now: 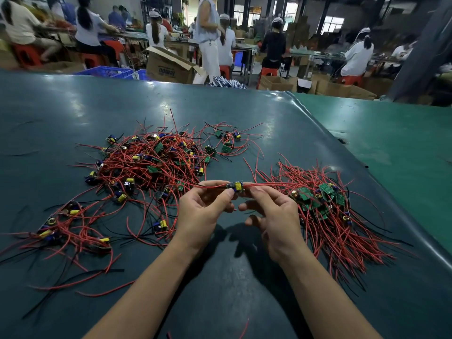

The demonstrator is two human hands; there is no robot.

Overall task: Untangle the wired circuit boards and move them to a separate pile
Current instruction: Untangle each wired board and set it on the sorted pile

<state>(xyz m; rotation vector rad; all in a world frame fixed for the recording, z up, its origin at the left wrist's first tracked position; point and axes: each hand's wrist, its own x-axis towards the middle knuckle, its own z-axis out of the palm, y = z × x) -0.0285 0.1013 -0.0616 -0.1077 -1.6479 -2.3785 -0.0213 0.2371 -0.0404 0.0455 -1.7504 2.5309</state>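
Dark table (220, 277) bears two wire piles; left hand (203, 211) and right hand (274, 216) grips pinch one board (236, 186).

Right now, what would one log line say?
step: untangling | left hand: pinches circuit board | right hand: pinches it too | tangled heap: left | sorted pile: right

Left hand (206, 207) and right hand (271, 211) pinch one circuit board (236, 186) between them, tangled heap (151, 162) left, sorted pile (325, 206) right.
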